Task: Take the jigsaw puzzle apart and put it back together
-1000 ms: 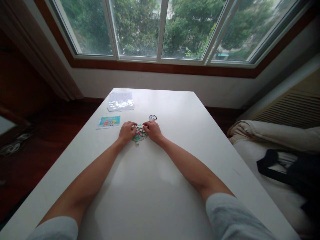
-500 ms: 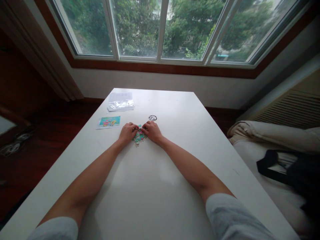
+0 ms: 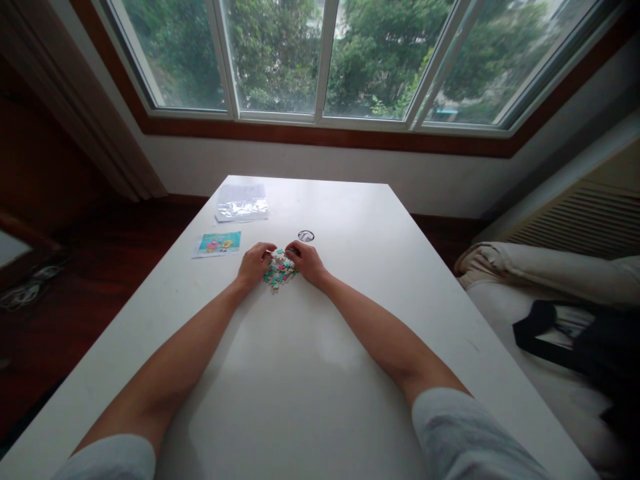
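Note:
A small heap of jigsaw puzzle pieces (image 3: 281, 270), teal, pink and pale, lies on the white table between my hands. My left hand (image 3: 256, 262) rests at the heap's left side, its fingers curved and a gap showing between thumb and forefinger. On the opposite side, my right hand (image 3: 305, 261) curls loosely over the upper right edge of the heap, with no piece visible in its fingers. A few pieces lie at the far edge of the heap, between the fingertips. Parts of the heap's sides are hidden by both hands.
A colourful cartoon picture card (image 3: 219, 244) lies left of my hands. Behind it is a clear plastic bag (image 3: 243, 203) with paper. A round black-and-white disc (image 3: 306, 236) sits just beyond my right hand. The white table (image 3: 320, 387) narrows toward the window wall.
My hands have drawn slightly apart and their fingers have loosened. More of the puzzle pieces show between them. The card, bag and disc have stayed in place.

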Available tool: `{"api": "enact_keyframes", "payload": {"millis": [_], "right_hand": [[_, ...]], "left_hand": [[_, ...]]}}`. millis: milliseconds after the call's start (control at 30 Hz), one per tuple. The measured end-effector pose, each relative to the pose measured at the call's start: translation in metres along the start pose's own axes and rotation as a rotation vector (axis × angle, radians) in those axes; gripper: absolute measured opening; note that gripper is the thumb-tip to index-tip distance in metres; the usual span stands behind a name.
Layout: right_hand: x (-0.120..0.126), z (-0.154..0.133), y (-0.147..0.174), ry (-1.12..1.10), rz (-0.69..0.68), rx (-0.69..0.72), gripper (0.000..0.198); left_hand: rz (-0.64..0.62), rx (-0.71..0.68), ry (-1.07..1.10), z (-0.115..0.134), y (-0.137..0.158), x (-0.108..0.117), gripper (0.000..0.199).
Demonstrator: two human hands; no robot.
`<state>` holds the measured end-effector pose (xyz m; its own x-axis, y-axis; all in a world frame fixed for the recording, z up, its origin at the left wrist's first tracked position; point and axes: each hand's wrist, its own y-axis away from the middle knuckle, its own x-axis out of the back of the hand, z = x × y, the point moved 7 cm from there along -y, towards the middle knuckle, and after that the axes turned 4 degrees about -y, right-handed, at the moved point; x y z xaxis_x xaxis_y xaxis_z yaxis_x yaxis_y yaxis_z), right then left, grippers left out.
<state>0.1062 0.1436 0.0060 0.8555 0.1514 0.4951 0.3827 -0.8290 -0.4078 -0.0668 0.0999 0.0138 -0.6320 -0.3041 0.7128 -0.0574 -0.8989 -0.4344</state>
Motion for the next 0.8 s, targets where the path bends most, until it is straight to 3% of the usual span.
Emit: {"api": "enact_keyframes", "payload": {"millis": [300,567,800], "right_hand": [[-0.001,0.001,0.001,-0.069,-0.027,-0.027,0.019],[-0.005,-0.001,0.002,-0.148,-0.062,0.007,0.016],[-0.005,-0.004,0.003,-0.139,-0.086,0.003,0.017]], "left_hand": [[0.012,0.020,0.144,-0.003,0.001,-0.003,0.035],[-0.031,-0.009,0.036,0.007,0.002,-0.002,0.020],[-0.098,-0.038,-0.011,0.015,0.003,-0.003,0.019]]}}
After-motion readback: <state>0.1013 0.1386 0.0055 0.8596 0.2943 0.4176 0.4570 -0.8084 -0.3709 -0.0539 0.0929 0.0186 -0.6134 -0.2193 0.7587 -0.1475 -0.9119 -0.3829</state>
